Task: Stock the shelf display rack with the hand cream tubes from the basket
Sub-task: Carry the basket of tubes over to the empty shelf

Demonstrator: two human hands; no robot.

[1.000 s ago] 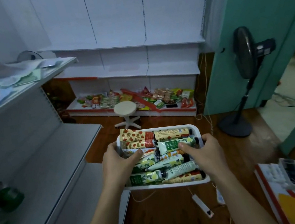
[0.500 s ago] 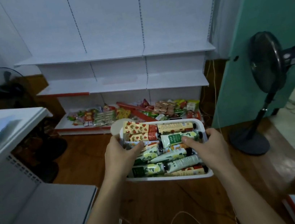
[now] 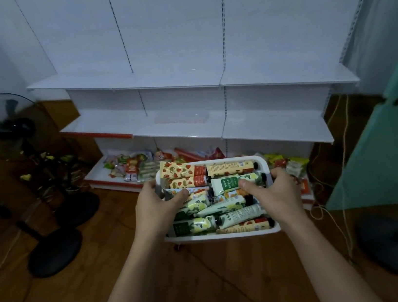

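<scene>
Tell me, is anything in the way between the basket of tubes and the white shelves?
Nothing visible blocks it. Both hands, left hand and right hand, hold the basket of hand cream tubes in front of the shelf rack. Only open air lies between them.

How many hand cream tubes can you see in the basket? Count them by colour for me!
Red strawberry tubes: 4
Green and white tubes: 5
Orange-patterned tubes: 2
Total showing in the basket: 11. More may hide underneath.
</scene>
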